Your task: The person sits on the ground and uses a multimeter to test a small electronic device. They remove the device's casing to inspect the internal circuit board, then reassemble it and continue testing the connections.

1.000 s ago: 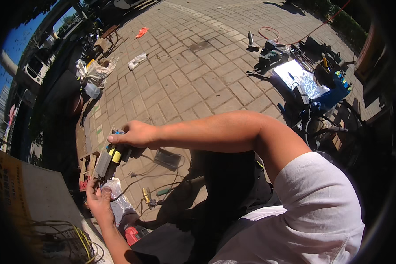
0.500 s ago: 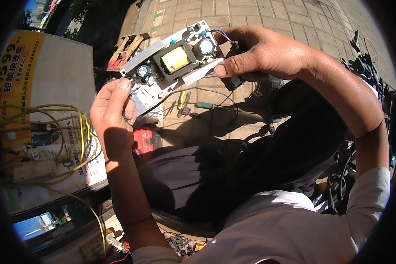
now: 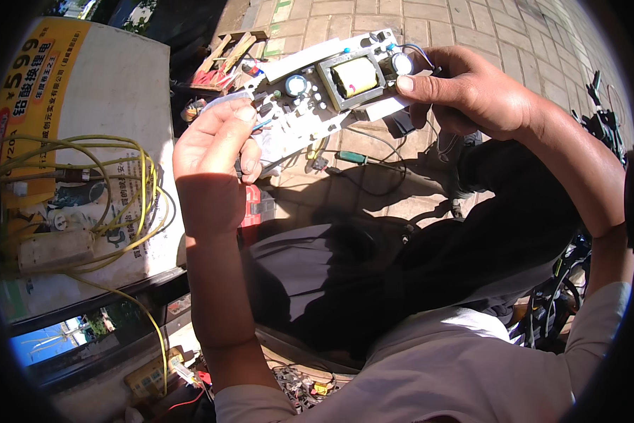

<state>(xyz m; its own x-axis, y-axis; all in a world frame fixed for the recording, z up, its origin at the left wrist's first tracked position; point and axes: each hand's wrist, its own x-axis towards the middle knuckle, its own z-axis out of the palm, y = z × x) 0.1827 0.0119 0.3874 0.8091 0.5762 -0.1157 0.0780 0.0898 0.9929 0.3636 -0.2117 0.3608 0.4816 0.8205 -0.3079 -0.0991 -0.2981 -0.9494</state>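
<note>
Both of my hands hold a power-supply circuit board [image 3: 292, 134] up in front of me, its component side showing. A yellow-wrapped transformer [image 3: 356, 76], round capacitors and pale metal heat sinks stand on it. My left hand [image 3: 215, 144] pinches the left end between thumb and fingers, beside a short blue wire. My right hand [image 3: 472, 95] grips the right end, thumb on the near edge and fingers mostly hidden behind. A black plug-like piece [image 3: 399, 123] hangs below the right end. Sunlight washes out some of the small parts.
On the brick paving lie a green-handled screwdriver [image 3: 352, 157], a yellow-handled tool [image 3: 317, 154] and a red case [image 3: 253, 204]. Coiled yellow cable [image 3: 142, 180] rests on a white surface [image 3: 130, 77] at left. Wooden-handled tools [image 3: 239, 51] fill a tray beyond; black cables [image 3: 550, 303] hang at right.
The board and both hands have moved right in the view, and the board's angle to the light has altered. The surroundings have shifted slightly too. Both hands keep their hold.
</note>
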